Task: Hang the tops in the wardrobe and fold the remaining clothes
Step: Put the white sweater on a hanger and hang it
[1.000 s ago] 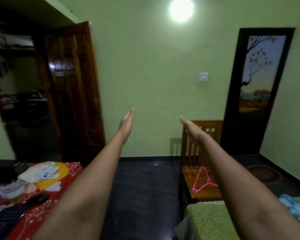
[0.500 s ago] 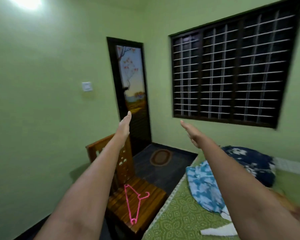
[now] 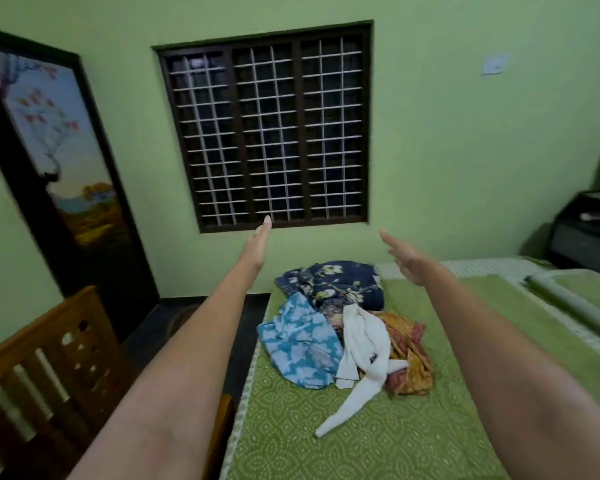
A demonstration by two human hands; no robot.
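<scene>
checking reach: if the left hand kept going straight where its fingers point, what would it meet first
Probably the window: the left hand points up and forward, fingertips overlapping its lower frame. Nothing shows between them, though depth is unclear.

Green patterned bedsheet (image 3: pixel 326 441); blue-white, perhaps floral, garment (image 3: pixel 302 344).

Both bare arms reach straight forward, held apart. The left hand (image 3: pixel 257 249) is flat, edge-on, fingers (image 3: pixel 264 226) straight together. The right hand (image 3: pixel 407 259) is relaxed, fingers slightly spread, holding nothing.
</scene>
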